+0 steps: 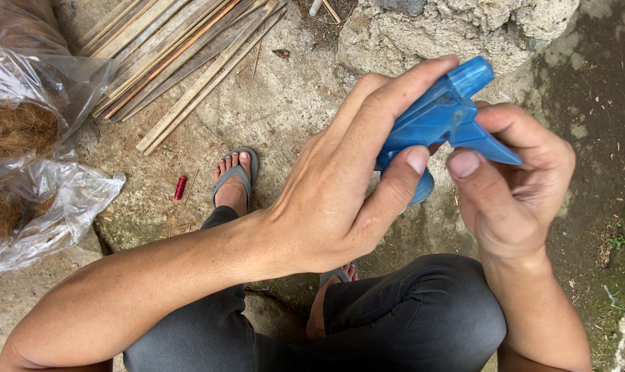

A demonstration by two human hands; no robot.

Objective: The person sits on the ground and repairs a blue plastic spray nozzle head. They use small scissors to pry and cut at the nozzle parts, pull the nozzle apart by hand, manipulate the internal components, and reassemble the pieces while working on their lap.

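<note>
A: What are the two hands doing up close to the camera?

B: Both are holding a blue spray head (442,118), lifted above the knees. The left hand (340,186) is wrapping over its back, with the index finger lying along the top toward the nozzle and the thumb pressing in from below. Its fingers (417,160) are clamped on the blue plastic.

A: And the right hand?

B: The right hand (516,193) is coming in from the other side. Its thumb is sitting just under the trigger and its curled fingers are closing around the trigger's pointed end, so it is gripping the spray head too. The two thumbs are lying just beside each other.

A: Is there a bottle under it?

B: A rounded blue part is showing just below the left thumb, but I cannot tell what it is, since the hands are covering it.

A: What is lying around the person?

B: The person is squatting on bare ground in dark trousers (409,310) and grey flip-flops (238,176). A small red tube (180,187) is lying on the ground near the left foot. A bundle of flat bamboo strips (181,58) is lying at the top, well apart from the hands. At the left edge, clear plastic bags (47,207) are holding brown fibre. A rough pale stone (450,27) is sitting beyond the hands.
</note>
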